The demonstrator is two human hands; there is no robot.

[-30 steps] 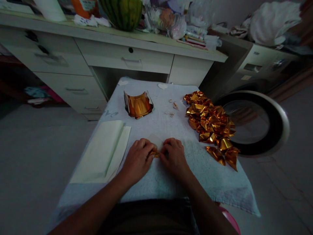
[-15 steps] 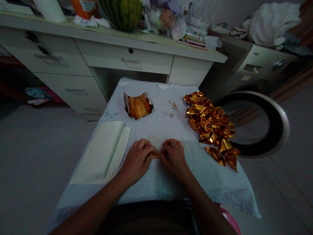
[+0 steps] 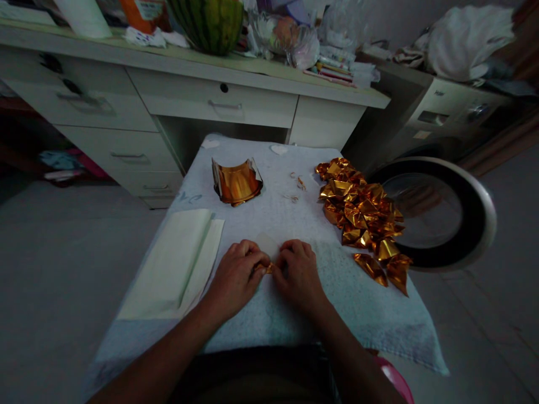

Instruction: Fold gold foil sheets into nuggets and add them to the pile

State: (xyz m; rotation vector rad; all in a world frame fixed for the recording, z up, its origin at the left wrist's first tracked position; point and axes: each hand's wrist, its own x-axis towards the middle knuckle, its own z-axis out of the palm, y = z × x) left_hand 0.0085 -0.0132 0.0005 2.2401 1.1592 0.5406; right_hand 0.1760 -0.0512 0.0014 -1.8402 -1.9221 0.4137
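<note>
At the near middle of the cloth-covered table point(image 3: 252, 331), my left hand point(image 3: 241, 270) and my right hand point(image 3: 298, 274) face each other, fingers curled in. Between their fingertips they pinch a small strip of gold foil point(image 3: 269, 269), mostly hidden by the fingers. A pale translucent sheet point(image 3: 266, 243) shows just behind it. Farther back stands a curved stack of gold foil sheets point(image 3: 237, 182). To the right lies a heap of folded gold foil pieces point(image 3: 364, 207). A few thin bands or scraps point(image 3: 300, 183) rest near the back middle.
Folded pale yellow paper point(image 3: 172, 264) lies on the table's left side. Behind the table runs a white drawer cabinet point(image 3: 219, 104) with a watermelon point(image 3: 208, 25) on top. The washing machine's open round door point(image 3: 484, 219) stands beside the table's right edge.
Less gold foil shows between my fingertips now, and the strip looks shorter. Both hands stay in nearly the same place. The whole view has shifted slightly.
</note>
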